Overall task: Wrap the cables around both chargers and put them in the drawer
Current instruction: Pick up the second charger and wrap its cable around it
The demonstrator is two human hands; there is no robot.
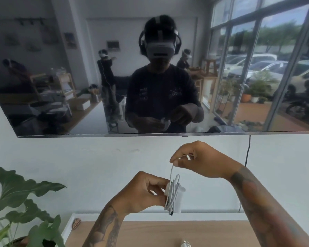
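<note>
A white charger [180, 196] is held up in front of the wall, gripped at its left end by my left hand [143, 191]. Its white cable [173, 196] lies in several loops around the charger body, with a dark plug tip hanging below. My right hand [196, 161] is above and to the right, pinching the free stretch of cable between thumb and fingers and holding it taut upward. A second white charger [185, 244] peeks in at the bottom edge on the wooden top [150, 232]. No drawer is in view.
A large dark wall-mounted screen [78, 86] fills the upper half and mirrors the room. A leafy potted plant [23, 207] stands at the lower left. A black cord [246, 166] hangs down the wall at right. A small striped object [76, 223] lies at the top's left corner.
</note>
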